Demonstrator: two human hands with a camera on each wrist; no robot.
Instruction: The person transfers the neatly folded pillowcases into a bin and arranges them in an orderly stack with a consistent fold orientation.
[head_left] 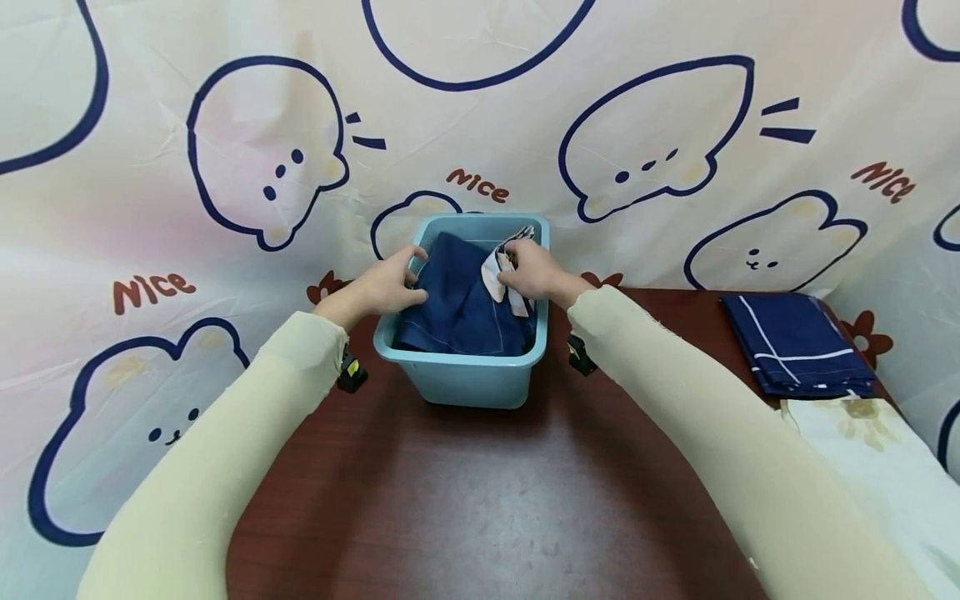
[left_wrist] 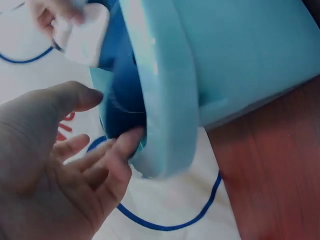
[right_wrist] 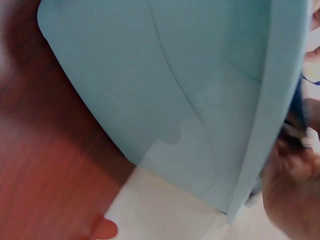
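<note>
A light-blue plastic basin (head_left: pixel 465 382) stands on the table near the back, with a navy blue cloth (head_left: pixel 457 292) bunched inside. My right hand (head_left: pixel 534 268) pinches a white patterned cloth (head_left: pixel 491 279) over the basin's right side; the cloth's lower part hangs against the navy one. At the basin's left rim is my left hand (head_left: pixel 388 287), thumb and fingers apart with no cloth gripped between them. In the left wrist view, its fingertips (left_wrist: pixel 131 140) reach just inside the rim (left_wrist: pixel 175 100) beside the navy cloth. The right wrist view mostly shows the basin's outer wall (right_wrist: pixel 150 90), with the right fingers blurred.
A folded navy cloth with white lines (head_left: pixel 795 343) lies at the right end of the brown table (head_left: pixel 465 492). In front of it is a white cloth with a faint flower print (head_left: pixel 862 467). A curtain with cartoon drawings (head_left: pixel 480 142) hangs directly behind the basin.
</note>
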